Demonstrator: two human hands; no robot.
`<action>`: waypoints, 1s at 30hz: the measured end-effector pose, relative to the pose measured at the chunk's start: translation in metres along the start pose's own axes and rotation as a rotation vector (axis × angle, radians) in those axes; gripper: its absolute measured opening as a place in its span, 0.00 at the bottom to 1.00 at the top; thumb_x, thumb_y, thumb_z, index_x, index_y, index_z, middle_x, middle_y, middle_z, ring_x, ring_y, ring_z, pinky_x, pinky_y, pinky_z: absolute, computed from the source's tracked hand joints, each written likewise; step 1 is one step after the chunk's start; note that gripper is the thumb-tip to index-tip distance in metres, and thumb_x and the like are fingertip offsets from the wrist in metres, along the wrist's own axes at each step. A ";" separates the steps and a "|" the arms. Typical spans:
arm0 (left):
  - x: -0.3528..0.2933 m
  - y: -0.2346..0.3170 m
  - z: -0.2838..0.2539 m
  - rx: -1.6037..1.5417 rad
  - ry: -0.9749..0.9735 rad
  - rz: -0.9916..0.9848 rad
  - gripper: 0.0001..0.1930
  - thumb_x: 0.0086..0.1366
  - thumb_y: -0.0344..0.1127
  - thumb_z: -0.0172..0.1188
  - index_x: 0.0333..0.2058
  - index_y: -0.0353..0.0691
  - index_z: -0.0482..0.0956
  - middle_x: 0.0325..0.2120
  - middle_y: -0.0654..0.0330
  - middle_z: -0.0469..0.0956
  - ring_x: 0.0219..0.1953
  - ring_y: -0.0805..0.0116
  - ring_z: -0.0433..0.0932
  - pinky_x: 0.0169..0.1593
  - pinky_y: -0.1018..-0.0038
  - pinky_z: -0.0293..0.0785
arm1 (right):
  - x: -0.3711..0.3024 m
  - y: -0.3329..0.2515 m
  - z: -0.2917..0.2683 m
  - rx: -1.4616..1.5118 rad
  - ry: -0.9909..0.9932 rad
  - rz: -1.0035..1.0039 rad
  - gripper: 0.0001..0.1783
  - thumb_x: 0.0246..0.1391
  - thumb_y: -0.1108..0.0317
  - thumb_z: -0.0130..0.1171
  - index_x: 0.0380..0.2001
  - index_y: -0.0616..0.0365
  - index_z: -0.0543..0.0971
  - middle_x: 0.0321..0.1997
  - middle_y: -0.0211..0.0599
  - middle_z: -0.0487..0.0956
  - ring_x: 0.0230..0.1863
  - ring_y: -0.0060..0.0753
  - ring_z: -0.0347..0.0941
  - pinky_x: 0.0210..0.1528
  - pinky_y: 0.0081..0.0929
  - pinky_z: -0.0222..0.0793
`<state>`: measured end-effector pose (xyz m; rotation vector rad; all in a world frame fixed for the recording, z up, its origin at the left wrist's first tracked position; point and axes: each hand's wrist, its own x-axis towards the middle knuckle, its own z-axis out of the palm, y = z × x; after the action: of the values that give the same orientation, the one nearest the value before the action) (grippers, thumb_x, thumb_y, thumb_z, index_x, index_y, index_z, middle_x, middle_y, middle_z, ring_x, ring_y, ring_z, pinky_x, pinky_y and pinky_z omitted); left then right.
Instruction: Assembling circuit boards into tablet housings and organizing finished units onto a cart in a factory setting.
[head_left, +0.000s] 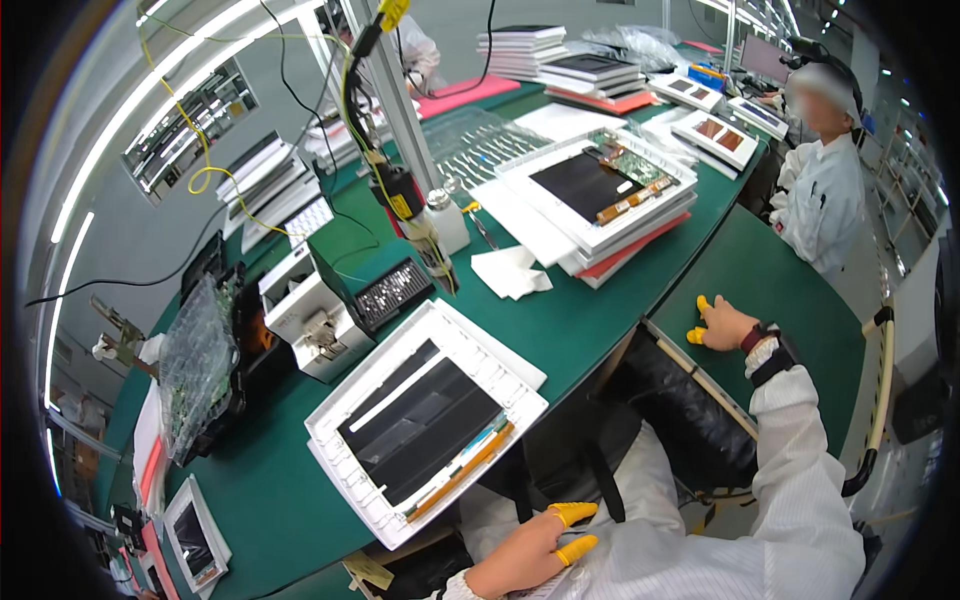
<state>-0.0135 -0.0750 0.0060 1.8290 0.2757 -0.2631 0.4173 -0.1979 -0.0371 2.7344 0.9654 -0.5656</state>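
green workbench (560, 330), white trays stacked (600, 190), factory room.

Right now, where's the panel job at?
Done, seemingly: dark panel sits in the near white tray. In hand: nothing; left hand rests near the lap, right hand flat on the side table. Left: the stacked trays hold another panel, circuit boards exposed.

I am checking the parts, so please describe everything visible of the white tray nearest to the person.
The white moulded plastic tray lies flat and askew at the green table's near edge. It is rectangular with ribbed rims and seems stacked on another like it. Inside lies a black panel with a white strip and an orange-edged strip along its near side. Neither hand touches it.
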 end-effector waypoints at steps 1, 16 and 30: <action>-0.003 0.005 0.002 -0.081 0.053 0.013 0.22 0.65 0.38 0.56 0.53 0.29 0.69 0.46 0.53 0.75 0.38 0.67 0.77 0.46 0.74 0.71 | -0.003 -0.003 0.001 -0.014 0.082 -0.051 0.28 0.53 0.54 0.52 0.47 0.71 0.74 0.53 0.69 0.66 0.53 0.62 0.67 0.55 0.44 0.64; 0.156 0.042 -0.043 -0.911 0.493 0.097 0.20 0.66 0.31 0.51 0.56 0.37 0.64 0.53 0.57 0.68 0.58 0.61 0.66 0.59 0.62 0.62 | 0.106 0.074 -0.052 2.135 0.238 -0.303 0.17 0.62 0.57 0.43 0.47 0.57 0.68 0.43 0.38 0.78 0.40 0.31 0.75 0.45 0.33 0.72; 0.302 0.027 -0.115 -1.363 0.694 0.181 0.42 0.63 0.69 0.38 0.64 0.40 0.52 0.62 0.53 0.54 0.61 0.56 0.54 0.67 0.57 0.36 | 0.240 0.058 -0.064 2.099 0.241 -0.163 0.25 0.56 0.45 0.46 0.46 0.53 0.69 0.36 0.38 0.73 0.34 0.32 0.71 0.41 0.30 0.70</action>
<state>0.2853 0.0447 -0.0348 0.5074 0.5764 0.5988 0.6442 -0.0887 -0.0749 4.3444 0.5389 -2.3754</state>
